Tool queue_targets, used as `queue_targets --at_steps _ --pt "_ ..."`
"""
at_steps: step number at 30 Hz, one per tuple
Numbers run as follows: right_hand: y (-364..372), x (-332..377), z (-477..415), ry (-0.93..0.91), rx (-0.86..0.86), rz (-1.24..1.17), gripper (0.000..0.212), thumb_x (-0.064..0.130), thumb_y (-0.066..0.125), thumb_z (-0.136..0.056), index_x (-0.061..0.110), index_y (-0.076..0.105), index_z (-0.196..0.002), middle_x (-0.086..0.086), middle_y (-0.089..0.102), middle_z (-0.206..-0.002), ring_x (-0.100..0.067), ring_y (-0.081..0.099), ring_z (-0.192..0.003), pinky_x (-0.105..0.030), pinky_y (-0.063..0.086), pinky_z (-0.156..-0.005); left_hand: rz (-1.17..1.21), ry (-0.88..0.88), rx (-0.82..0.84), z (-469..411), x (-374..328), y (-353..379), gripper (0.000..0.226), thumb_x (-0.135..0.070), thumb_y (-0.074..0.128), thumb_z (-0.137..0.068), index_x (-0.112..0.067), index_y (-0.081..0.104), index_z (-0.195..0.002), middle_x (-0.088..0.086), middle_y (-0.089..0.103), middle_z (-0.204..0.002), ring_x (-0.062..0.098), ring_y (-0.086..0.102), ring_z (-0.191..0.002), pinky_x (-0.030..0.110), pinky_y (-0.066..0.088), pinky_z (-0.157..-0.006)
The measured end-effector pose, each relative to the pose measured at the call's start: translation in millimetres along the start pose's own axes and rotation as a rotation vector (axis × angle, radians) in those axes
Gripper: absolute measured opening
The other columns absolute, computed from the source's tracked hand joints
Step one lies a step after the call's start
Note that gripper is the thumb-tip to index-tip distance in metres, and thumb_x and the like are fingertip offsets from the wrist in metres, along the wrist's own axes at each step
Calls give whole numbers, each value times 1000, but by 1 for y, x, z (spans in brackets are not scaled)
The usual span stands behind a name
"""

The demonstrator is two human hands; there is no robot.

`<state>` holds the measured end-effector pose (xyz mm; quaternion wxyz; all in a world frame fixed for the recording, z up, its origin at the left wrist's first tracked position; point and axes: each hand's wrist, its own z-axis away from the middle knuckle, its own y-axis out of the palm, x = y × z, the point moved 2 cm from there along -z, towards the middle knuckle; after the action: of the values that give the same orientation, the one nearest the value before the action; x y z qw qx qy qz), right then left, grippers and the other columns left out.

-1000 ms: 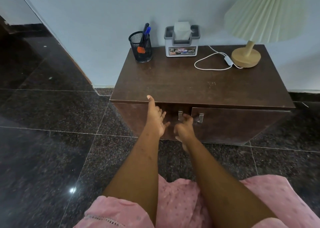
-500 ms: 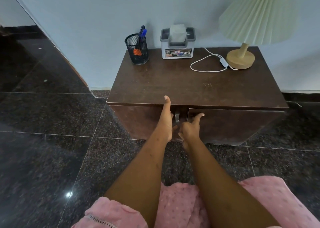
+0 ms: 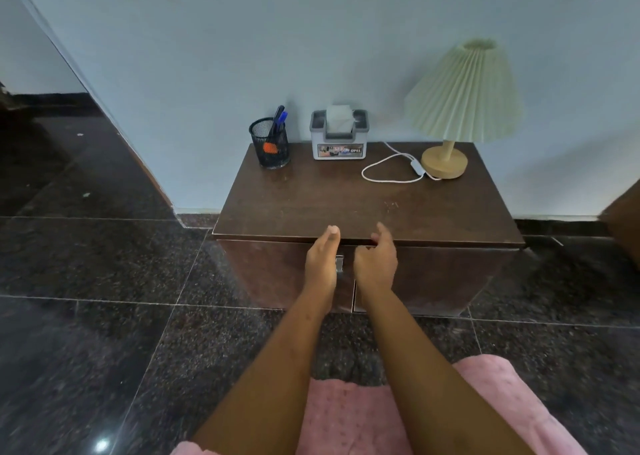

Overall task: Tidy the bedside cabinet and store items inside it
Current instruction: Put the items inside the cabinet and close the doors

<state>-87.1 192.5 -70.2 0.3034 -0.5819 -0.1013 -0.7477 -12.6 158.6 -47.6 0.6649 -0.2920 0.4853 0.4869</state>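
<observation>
While both arms reach forward, the hands sit at the front of the cabinet, just under its top edge where the two doors meet. Left hand: palm toward the left door, fingers extended and together, thumb tip up at the top's front lip. It is empty; a metal handle shows just beside it on its right side, contact not clear. Right hand: loosely curled, thumb raised over the lip, covering the spot where the right door's handle would be; cannot tell if it grips anything. Doors look closed, thin seam between them below the hands.

On top, along the back near the wall: mesh cup with pens at left, tissue box next to it, apart. Lamp at right rear, round wooden base on the top, pleated shade tilted. Its white cord loops on the surface between box and lamp base, with an inline switch. Front half of the top is bare wood.

Cabinet stands on dark tile floor against a pale wall. Pink fabric at the bottom, under the forearms.
</observation>
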Motion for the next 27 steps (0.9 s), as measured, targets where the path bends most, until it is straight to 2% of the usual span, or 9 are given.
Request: queue_targets --at_steps 2,5,7,11,14,18,20,23,27 --pt "-5 17 4 -151 -86 7 57 2 46 -81 24 44 -134 5 57 -113 -21 55 -108 -42 49 -91 -25 25 40 4 0 4 47 -33 44 -98 -13 42 -141 1 39 -149 16 36 -137 35 29 -115" --pt "-6 36 -10 -264 -43 0 50 -1 46 -79 21 50 -124 5 55 -101 -22 57 -101 -43 49 -90 -66 89 75 -8 0 11 45 -34 43 -99 -16 44 -140 0 31 -154 15 32 -140 30 26 -115" --pt "-6 43 -32 -367 -29 55 51 -2 46 -77 21 52 -122 5 54 -103 -21 55 -101 -38 48 -89 -115 149 31 -31 -3 14 43 -31 43 -99 -16 45 -139 -1 33 -152 14 32 -139 24 26 -110" --pt "-7 53 -103 -609 -47 231 52 -5 47 -76 20 53 -121 3 56 -108 -19 49 -106 -25 36 -90 -232 347 -159 -111 -15 33 40 -24 48 -97 -19 47 -137 1 44 -142 18 40 -132 37 30 -113" --pt "8 52 -161 -724 -4 352 57 -5 48 -76 16 50 -129 -3 54 -124 -22 46 -117 -28 33 -101 -259 430 -226 -177 -25 57 45 -22 49 -96 -17 42 -140 5 37 -147 20 34 -136 41 25 -116" --pt "35 52 -203 -695 131 502 71 -2 49 -78 15 31 -145 -5 36 -148 -23 31 -136 -24 20 -109 -235 371 -277 -222 -49 55 63 -31 45 -98 -25 12 -151 0 4 -160 17 13 -146 34 16 -116" --pt "46 69 -219 -670 141 534 79 0 50 -78 13 19 -149 -8 25 -154 -25 23 -142 -28 17 -114 -204 287 -237 -238 -69 46 65 -35 39 -99 -26 2 -152 -2 -3 -160 15 4 -147 34 11 -117" --pt "58 99 -241 -565 173 527 84 0 49 -80 12 6 -151 -10 11 -159 -25 12 -146 -33 12 -119 -73 125 -75 -259 -93 38 63 -48 30 -99 -32 0 -152 -5 6 -160 16 10 -147 43 10 -119" --pt "59 114 -249 -473 224 597 78 3 47 -82 11 11 -151 -10 16 -158 -26 17 -145 -36 16 -119 -92 -6 72 -256 -109 47 63 -56 28 -96 -32 10 -151 -5 21 -157 17 20 -144 46 17 -118"
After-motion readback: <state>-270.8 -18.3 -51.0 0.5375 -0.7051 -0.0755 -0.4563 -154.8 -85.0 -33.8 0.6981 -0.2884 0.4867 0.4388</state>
